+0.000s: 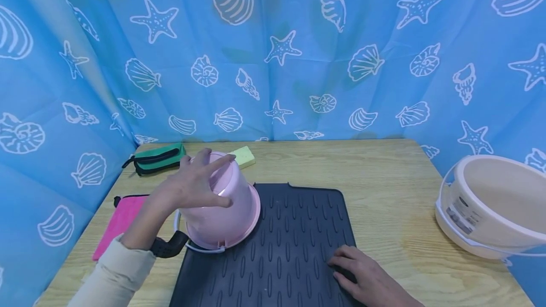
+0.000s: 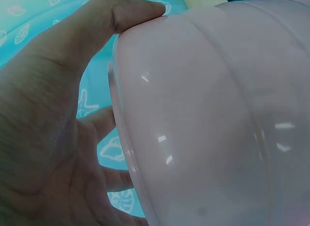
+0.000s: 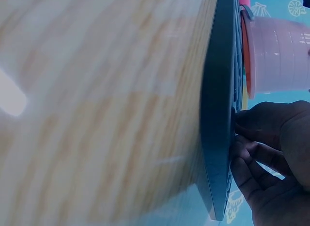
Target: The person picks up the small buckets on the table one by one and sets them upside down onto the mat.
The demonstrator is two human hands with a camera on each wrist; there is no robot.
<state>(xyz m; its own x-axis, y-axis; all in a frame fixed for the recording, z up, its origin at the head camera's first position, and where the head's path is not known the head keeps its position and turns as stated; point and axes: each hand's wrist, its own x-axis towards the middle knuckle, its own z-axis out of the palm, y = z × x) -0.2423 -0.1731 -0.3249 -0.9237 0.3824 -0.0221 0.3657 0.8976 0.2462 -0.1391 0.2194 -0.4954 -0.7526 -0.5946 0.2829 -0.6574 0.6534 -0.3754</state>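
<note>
A pink bucket (image 1: 239,212) stands upside down on a dark ribbed mat (image 1: 273,259), its pale wire handle hanging down at the rim. My left hand (image 1: 196,184) grips it by the upturned base, fingers spread over the top. Seen from the left wrist, the thumb lies along the bucket's side and the fingers reach behind its edge; their tips are hidden. At the mat's right edge my right hand (image 1: 362,274) rests with loosely bent fingers, tips touching the mat. A dark patch shows under the fingers; whether it is shadow or a small thing cannot be told.
A green zip pouch (image 1: 158,159) and a pale yellow block (image 1: 244,157) lie behind the bucket. To its left is a pink pouch (image 1: 121,221). On the right stands a larger cream bucket (image 1: 469,207). Blue shell-printed curtains (image 1: 277,84) enclose the wooden table (image 1: 379,179).
</note>
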